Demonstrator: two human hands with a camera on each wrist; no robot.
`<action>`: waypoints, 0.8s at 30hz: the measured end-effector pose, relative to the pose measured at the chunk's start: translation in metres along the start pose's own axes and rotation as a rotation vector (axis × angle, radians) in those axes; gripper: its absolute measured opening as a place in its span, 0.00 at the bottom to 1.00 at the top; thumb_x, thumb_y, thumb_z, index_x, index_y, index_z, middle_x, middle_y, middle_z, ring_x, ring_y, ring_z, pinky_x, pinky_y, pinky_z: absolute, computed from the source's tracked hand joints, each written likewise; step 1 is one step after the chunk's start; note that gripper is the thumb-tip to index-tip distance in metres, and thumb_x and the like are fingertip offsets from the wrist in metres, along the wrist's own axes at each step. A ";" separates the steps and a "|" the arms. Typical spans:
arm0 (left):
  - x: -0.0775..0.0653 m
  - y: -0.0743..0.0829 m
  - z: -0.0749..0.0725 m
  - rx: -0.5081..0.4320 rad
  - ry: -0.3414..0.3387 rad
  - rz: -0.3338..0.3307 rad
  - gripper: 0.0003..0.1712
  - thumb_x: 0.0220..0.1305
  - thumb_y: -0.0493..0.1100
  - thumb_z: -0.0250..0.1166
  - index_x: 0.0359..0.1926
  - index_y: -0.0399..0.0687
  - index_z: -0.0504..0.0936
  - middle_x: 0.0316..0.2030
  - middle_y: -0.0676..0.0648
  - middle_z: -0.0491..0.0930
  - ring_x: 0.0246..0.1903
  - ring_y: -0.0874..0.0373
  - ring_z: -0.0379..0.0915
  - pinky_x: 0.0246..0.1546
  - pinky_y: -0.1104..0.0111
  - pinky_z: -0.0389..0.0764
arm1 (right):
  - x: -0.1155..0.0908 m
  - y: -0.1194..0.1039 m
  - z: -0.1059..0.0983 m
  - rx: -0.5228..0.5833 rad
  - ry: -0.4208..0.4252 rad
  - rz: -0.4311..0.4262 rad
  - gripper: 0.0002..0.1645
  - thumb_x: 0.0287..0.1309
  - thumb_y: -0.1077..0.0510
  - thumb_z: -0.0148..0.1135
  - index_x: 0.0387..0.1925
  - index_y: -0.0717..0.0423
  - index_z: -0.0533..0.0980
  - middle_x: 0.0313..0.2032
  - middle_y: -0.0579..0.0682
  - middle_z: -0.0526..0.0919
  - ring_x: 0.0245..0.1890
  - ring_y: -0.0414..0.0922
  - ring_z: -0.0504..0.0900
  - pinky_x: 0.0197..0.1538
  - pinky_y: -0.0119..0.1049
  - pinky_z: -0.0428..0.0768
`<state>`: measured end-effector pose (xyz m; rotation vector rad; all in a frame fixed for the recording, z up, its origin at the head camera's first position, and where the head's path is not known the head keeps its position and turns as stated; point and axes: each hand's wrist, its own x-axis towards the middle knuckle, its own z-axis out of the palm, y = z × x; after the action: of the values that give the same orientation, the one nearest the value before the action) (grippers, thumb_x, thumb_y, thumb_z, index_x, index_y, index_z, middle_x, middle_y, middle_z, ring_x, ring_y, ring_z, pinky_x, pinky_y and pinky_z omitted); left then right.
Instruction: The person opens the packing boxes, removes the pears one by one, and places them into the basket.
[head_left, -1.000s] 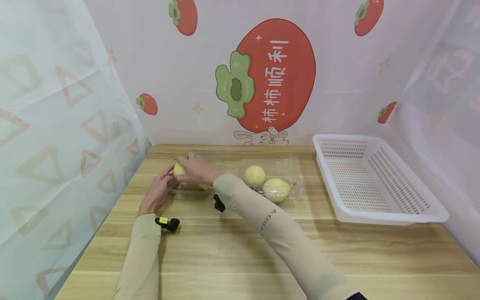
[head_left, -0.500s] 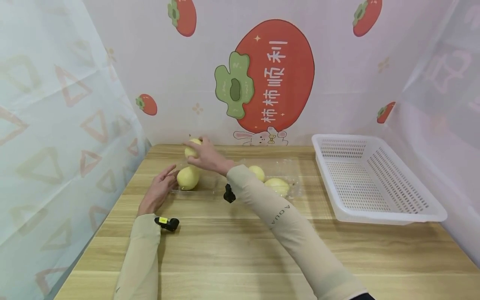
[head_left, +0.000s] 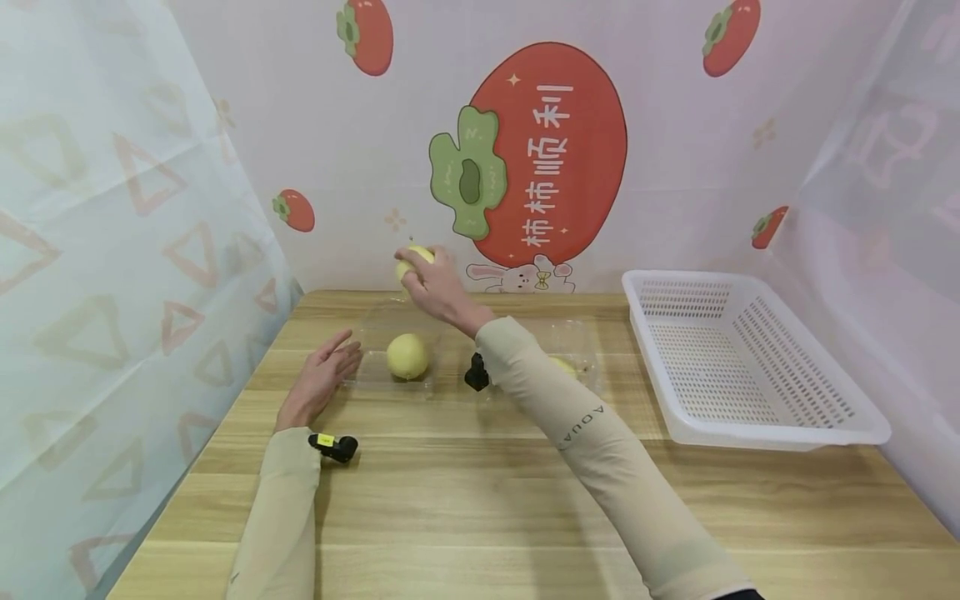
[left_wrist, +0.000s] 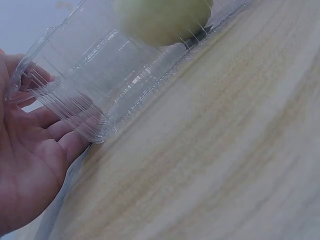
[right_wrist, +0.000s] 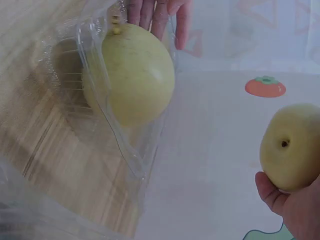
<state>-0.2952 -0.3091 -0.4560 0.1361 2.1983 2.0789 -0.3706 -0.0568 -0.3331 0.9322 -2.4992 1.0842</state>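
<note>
My right hand (head_left: 444, 292) holds a pale yellow pear (right_wrist: 296, 132) in the air above the back of the table, fingers and thumb curled round it. Below it, a clear plastic box (head_left: 367, 371) stands on the table with another pear (head_left: 407, 357) inside, lying towards its right side. At the box's left end rests my left hand (head_left: 318, 377), fingers extended. In the left wrist view, those fingers (left_wrist: 65, 125) touch the box's ribbed end wall. The right wrist view has the boxed pear's stem facing the left hand.
A second clear box (head_left: 577, 333) stands to the right, partly behind the right forearm, with a pear (head_left: 562, 364) partly showing in it. Farther right is a white perforated plastic basket (head_left: 705, 358). A printed cloth backdrop (head_left: 675, 167) rises behind the wooden table (head_left: 420, 492).
My right hand has lifted the pear up and to the right, out of the left box. The other pear there has shifted right, away from my left hand, which stays in place.
</note>
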 end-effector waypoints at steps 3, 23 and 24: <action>-0.002 0.004 0.001 0.003 -0.002 -0.009 0.32 0.80 0.42 0.35 0.78 0.45 0.38 0.76 0.33 0.47 0.74 0.40 0.49 0.75 0.52 0.53 | 0.001 0.000 -0.002 -0.004 0.043 0.010 0.26 0.66 0.49 0.41 0.63 0.40 0.71 0.60 0.64 0.66 0.62 0.55 0.64 0.50 0.43 0.77; -0.001 -0.001 -0.001 0.048 0.018 -0.010 0.34 0.79 0.44 0.44 0.78 0.48 0.42 0.76 0.36 0.48 0.74 0.42 0.52 0.73 0.56 0.60 | -0.010 0.015 -0.063 -0.304 0.136 -0.057 0.19 0.69 0.45 0.48 0.54 0.44 0.77 0.50 0.60 0.79 0.51 0.56 0.74 0.43 0.49 0.79; -0.001 -0.001 -0.002 0.056 0.019 -0.011 0.35 0.79 0.44 0.45 0.78 0.49 0.42 0.76 0.37 0.49 0.74 0.42 0.52 0.72 0.56 0.60 | -0.011 0.018 -0.067 -0.323 0.131 -0.056 0.19 0.69 0.44 0.49 0.53 0.44 0.77 0.49 0.60 0.78 0.50 0.56 0.75 0.41 0.48 0.80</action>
<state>-0.2942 -0.3108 -0.4567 0.1084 2.2638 2.0223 -0.3749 0.0056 -0.3018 0.8031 -2.4265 0.6731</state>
